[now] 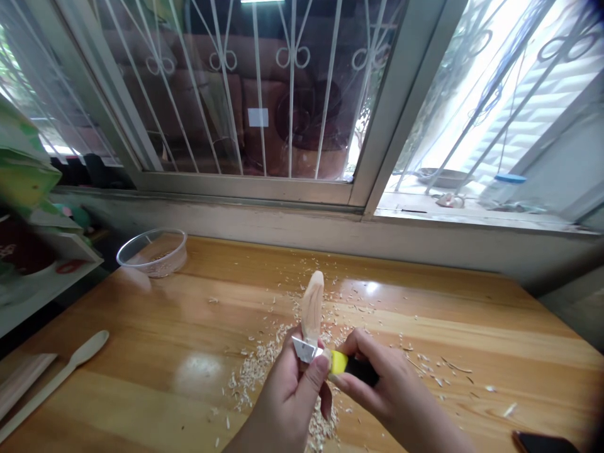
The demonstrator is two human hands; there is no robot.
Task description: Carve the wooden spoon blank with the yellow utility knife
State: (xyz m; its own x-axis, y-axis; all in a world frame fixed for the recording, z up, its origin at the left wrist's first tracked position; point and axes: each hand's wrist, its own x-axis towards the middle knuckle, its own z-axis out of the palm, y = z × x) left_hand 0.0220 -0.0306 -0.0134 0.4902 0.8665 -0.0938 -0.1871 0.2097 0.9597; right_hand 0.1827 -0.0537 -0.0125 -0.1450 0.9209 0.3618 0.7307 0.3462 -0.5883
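Note:
My left hand (302,384) is closed around the lower part of a pale piece of carved wood (312,305), whose rounded end points away from me. In my right hand (377,371) is a carving knife (338,362) with a black and yellow handle. Its short silver blade lies across the wood just above my left fingers, and my left thumb presses near the base of the blade. Wood shavings (264,365) are scattered on the table under and around both hands. The lower end of the wood is hidden by my left hand.
A wooden spoon (87,349) lies at the left beside a flat wooden strip (23,377). A clear plastic bowl (153,255) stands at the back left of the wooden table (189,314). At the front right edge lies a dark phone (542,442). A barred window rises behind.

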